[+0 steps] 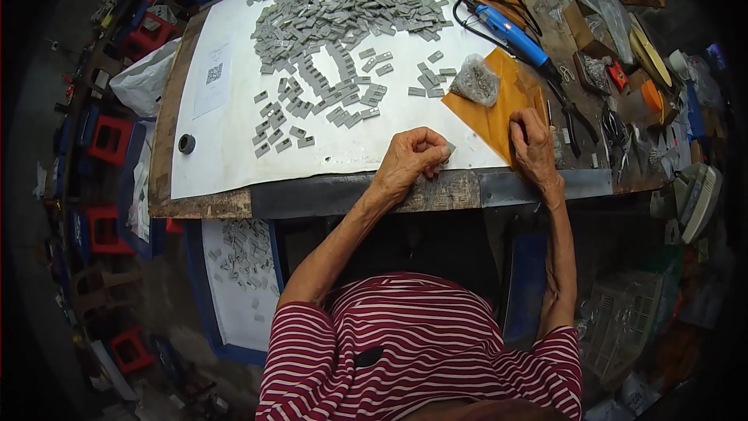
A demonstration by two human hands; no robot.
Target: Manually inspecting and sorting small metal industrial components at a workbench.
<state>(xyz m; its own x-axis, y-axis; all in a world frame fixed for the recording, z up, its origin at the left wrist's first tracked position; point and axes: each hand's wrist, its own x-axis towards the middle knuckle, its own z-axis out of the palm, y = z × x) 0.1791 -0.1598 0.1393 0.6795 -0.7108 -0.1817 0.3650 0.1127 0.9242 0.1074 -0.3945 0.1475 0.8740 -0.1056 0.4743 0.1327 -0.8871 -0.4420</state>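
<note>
My left hand (411,160) rests at the table's front edge, fingers pinched on one small grey metal piece (449,147). My right hand (534,148) lies on the lower corner of an orange-brown envelope (499,105), fingers curled; what it holds, if anything, is hidden. A clear bag of tiny metal parts (475,79) sits on that envelope. A large heap of grey pieces (343,8) covers the far part of the white sheet (234,132), with looser rows of grey pieces (319,101) trailing toward me.
A blue power tool (513,35) with a black cord lies right of the heap. Pliers (578,118), tape rolls and clutter fill the table's right end. A black ring (186,143) sits at the sheet's left. Below, a blue tray (234,288) holds more grey pieces; red stools stand at left.
</note>
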